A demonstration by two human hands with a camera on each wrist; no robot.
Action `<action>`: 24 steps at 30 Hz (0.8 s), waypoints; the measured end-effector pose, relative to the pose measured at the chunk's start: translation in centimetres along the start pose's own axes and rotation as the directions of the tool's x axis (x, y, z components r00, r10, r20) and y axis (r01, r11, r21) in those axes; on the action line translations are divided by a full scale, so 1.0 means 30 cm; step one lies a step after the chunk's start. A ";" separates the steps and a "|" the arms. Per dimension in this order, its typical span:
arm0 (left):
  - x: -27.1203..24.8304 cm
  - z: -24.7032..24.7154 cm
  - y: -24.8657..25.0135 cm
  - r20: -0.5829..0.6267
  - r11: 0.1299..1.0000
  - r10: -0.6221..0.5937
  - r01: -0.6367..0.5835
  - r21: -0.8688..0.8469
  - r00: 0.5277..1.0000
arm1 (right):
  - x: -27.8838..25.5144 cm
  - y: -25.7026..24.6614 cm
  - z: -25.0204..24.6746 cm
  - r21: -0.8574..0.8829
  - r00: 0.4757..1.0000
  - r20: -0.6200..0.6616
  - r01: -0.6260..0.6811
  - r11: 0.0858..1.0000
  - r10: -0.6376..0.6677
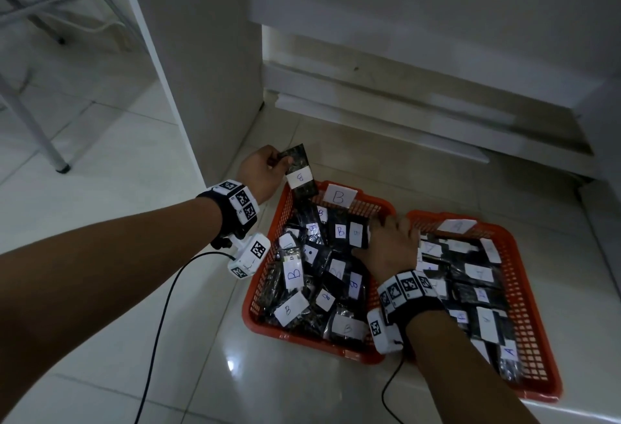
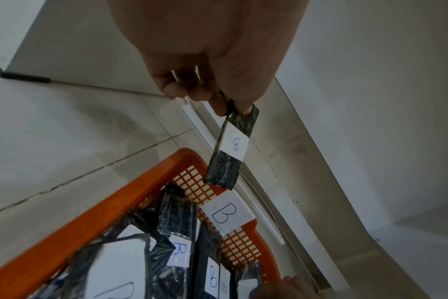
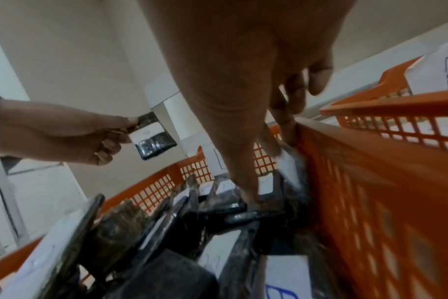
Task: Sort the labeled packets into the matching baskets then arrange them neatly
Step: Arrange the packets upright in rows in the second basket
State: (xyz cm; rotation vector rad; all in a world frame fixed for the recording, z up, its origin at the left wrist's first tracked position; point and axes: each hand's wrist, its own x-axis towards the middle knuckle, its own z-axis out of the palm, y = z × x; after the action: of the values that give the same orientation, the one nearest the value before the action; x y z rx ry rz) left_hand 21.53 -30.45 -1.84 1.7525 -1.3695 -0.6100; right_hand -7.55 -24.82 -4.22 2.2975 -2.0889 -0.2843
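Two orange baskets stand side by side on the tiled floor. Basket B (image 1: pixel 265 275) (image 2: pixel 141 182) (image 3: pixel 358 182), on the left, carries a paper label B (image 1: pixel 338 195) (image 2: pixel 224 212) and holds several black packets marked B. Basket A (image 1: pixel 527 306) (image 3: pixel 396 113), with label A (image 1: pixel 457 225), holds packets marked A. My left hand (image 1: pixel 280 161) (image 2: pixel 225 101) pinches a black packet marked B (image 1: pixel 300 175) (image 2: pixel 233 145) (image 3: pixel 151 137) above basket B's far left corner. My right hand (image 1: pixel 379 242) (image 3: pixel 260 171) reaches into basket B by its right wall. Its thumb and fingers clasp upright B packets (image 1: pixel 356 232) there.
A white cabinet panel (image 1: pixel 201 70) rises just left of and behind basket B. White strips (image 1: pixel 386 121) lie under the furniture behind the baskets. A chair leg (image 1: pixel 57 154) stands far left. A black cable (image 1: pixel 161 322) hangs from my left wrist over the floor tiles.
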 end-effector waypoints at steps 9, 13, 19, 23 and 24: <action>-0.002 0.035 0.013 0.046 1.000 -0.004 0.004 0.014 0.999 | 0.031 0.025 -0.004 -0.071 0.993 0.101 0.067 0.995 -0.060; -0.002 0.041 0.013 0.067 1.000 -0.008 0.008 -0.003 0.998 | 0.073 0.065 -0.045 -0.044 0.971 0.155 0.191 0.981 -0.182; -0.003 0.030 0.016 0.058 1.000 -0.002 0.002 0.011 0.998 | 0.072 0.056 -0.066 -0.031 0.957 0.123 0.267 0.963 -0.261; -0.010 0.016 0.030 0.047 1.000 -0.002 0.001 0.010 0.999 | 0.044 0.031 -0.075 -0.014 0.976 0.038 0.213 0.977 -0.212; -0.010 0.015 0.029 0.045 1.000 0.002 -0.003 0.006 0.999 | 0.046 0.034 -0.073 0.043 0.982 0.027 0.185 0.982 -0.186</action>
State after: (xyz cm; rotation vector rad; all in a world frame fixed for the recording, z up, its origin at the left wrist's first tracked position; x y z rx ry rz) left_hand 20.61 -30.38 -1.39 1.7507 -1.4056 -0.6487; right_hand -8.10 -26.52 -2.08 2.5320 -1.9123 -0.2849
